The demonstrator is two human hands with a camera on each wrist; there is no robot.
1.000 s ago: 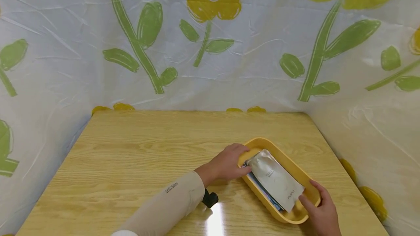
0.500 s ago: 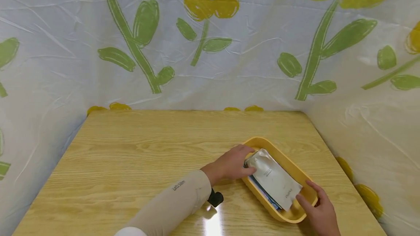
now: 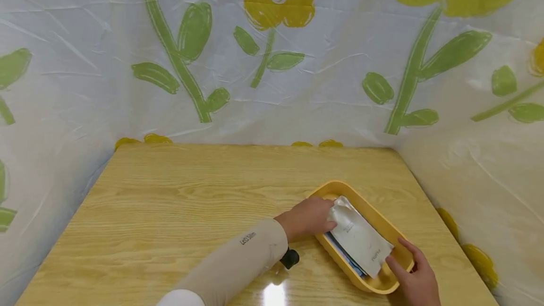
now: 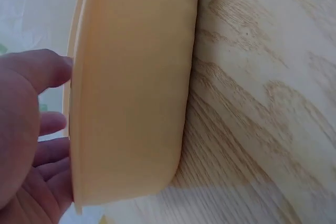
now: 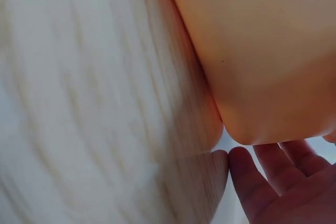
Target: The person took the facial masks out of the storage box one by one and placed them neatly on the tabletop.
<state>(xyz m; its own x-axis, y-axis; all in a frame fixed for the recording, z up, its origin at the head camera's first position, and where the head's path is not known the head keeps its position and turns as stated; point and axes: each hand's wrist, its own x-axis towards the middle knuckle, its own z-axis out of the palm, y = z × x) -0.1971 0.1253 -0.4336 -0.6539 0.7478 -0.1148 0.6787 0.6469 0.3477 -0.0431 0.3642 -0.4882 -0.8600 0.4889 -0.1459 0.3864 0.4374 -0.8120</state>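
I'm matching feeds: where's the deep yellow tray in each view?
Head: deep yellow tray, lower right of the picture.
Left wrist: its outer wall, left of centre, running off the top edge.
Right wrist: its outer wall, upper right, cut off by the top and right edges.
Shared landmark: wood-grain tabletop.

The left hand [image 3: 309, 217] has advanced rightward over the yellow, rounded-rectangular plastic tray [image 3: 378, 219]. Its fingertips now overlap the upper-left end of the flat, silver, rectangular pouch [image 3: 359, 235]. The beige sleeve [image 3: 242, 259] has shifted rightward correspondingly.
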